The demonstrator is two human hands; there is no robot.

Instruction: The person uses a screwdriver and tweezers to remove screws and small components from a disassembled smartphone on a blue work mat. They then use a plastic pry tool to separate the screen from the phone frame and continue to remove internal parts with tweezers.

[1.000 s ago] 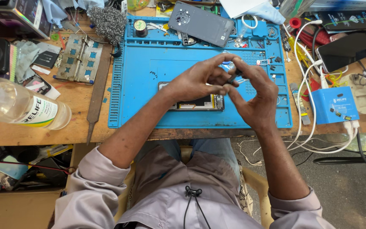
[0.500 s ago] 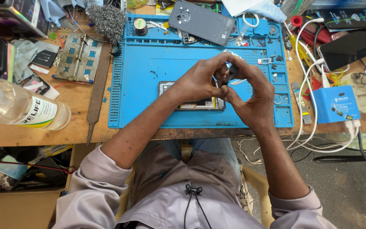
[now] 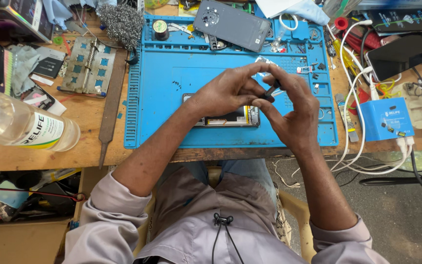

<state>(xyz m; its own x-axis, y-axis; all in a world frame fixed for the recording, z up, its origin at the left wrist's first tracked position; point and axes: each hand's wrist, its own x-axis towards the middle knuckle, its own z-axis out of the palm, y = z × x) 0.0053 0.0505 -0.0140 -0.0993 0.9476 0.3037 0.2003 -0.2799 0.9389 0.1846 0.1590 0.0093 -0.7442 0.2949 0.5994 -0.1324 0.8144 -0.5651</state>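
1. Wooden workbench (image 3: pixel 89 151) – cluttered, with a blue work mat (image 3: pixel 172 112) across the middle and grey floor (image 3: pixel 406 225) showing on the near right.
2. Both hands meet above the mat, fingertips together. Left hand (image 3: pixel 223 93) and right hand (image 3: pixel 289 110) pinch a small dark part (image 3: pixel 269 91) between them; too small to say what it is.
3. Opened phone (image 3: pixel 230 117) lies flat on the mat right under the hands, mostly covered by them – only its near edge and right end show.
4. Grey phone back cover (image 3: pixel 233 25) lies at the far edge of the mat, tilted.
5. Left side: clear plastic bottle (image 3: pixel 20 128) on its side, cut off by the frame; metal file (image 3: pixel 111 105) just beside the mat; ball of steel wool (image 3: pixel 120 22) at far left of the mat.
6. Right side: blue charger box (image 3: pixel 386 120) with white cables (image 3: pixel 362 78) running to it, and a dark phone (image 3: pixel 396 56) farther back.
7. Far edge of the bench is cut off; small bits (image 3: pixel 313 68) on the mat's far right are hard to make out.
8. Cardboard box (image 3: pixel 20 234) of odds and ends under the bench, near left, partly out of frame.
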